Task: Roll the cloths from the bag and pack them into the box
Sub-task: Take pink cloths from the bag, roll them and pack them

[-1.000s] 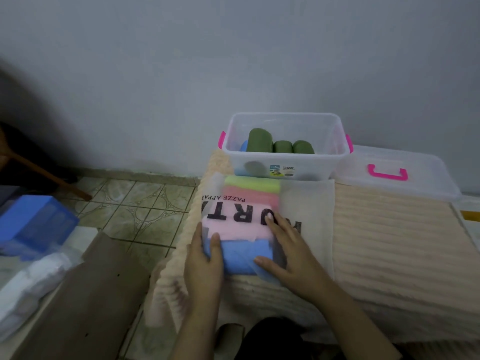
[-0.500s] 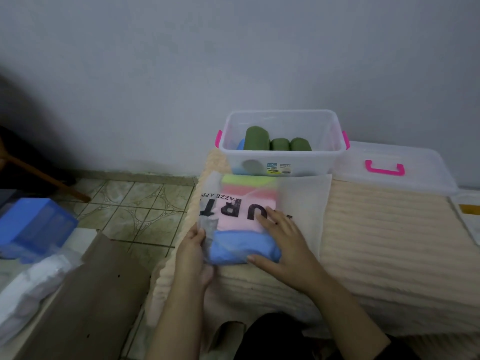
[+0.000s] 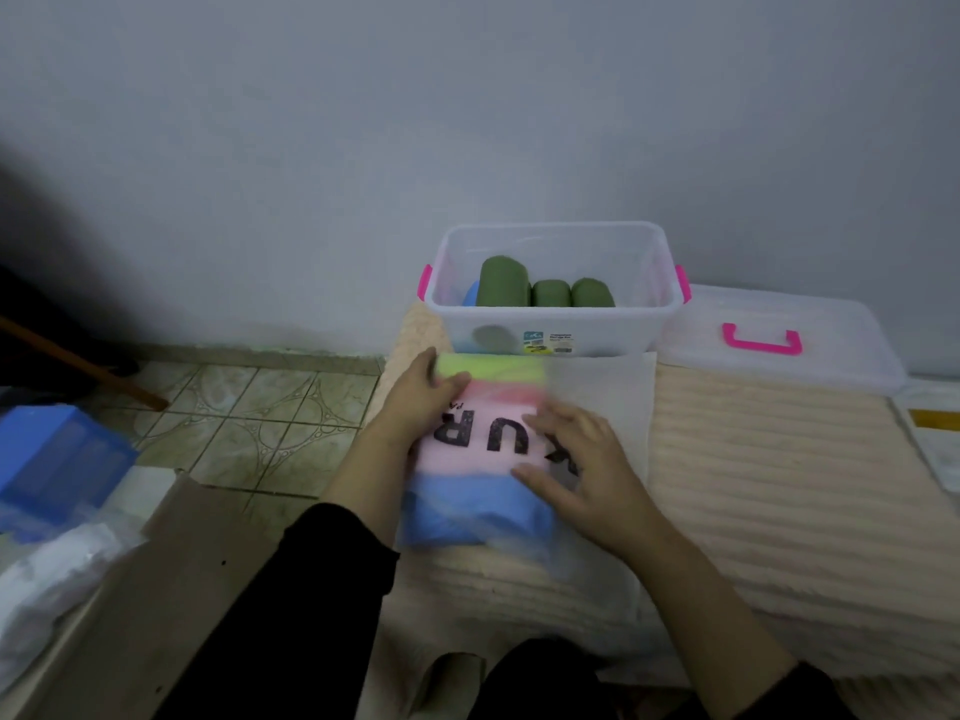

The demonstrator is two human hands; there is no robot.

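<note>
- The clear plastic bag [image 3: 480, 454] of stacked green, pink and blue folded cloths [image 3: 483, 506] lies on the cream ribbed surface [image 3: 769, 475], just in front of the clear plastic box [image 3: 553, 288].
- Your left hand [image 3: 415, 397] grips the bag's far left corner, fingers curled round the green layer.
- Your right hand [image 3: 576, 465] rests flat on top, fingers relaxed.
- Three rolled dark green cloths [image 3: 545, 291] stand inside the box.
- The clear lid with a pink handle [image 3: 763, 343] lies right of the box.
</note>
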